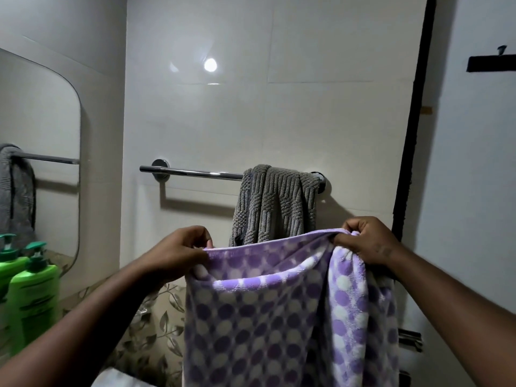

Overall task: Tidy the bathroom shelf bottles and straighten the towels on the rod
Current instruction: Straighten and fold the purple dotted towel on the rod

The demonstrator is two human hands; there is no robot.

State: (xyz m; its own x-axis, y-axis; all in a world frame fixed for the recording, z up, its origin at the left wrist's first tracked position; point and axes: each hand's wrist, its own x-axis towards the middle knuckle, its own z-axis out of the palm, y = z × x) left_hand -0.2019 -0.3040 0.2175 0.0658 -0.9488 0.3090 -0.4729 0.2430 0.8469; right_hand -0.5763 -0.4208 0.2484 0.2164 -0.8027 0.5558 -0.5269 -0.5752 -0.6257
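I hold a purple towel with white dots [279, 308] by its top edge, below and in front of the chrome rod [192, 172]. My left hand [181, 250] pinches the left corner and my right hand [368, 241] grips the bunched right part. The towel hangs down between them, off the rod. A grey ribbed towel [276, 202] is bunched at the right end of the rod, hanging unevenly. The left stretch of the rod is bare. A green pump bottle [33, 294] stands at the lower left beside the mirror.
A mirror [39, 152] on the left wall reflects the rod and grey towel. Leaf-patterned tiles [156, 325] lie below the white wall. A dark door frame [413, 129] runs up the right side, with a black hook strip [488, 64] on the door.
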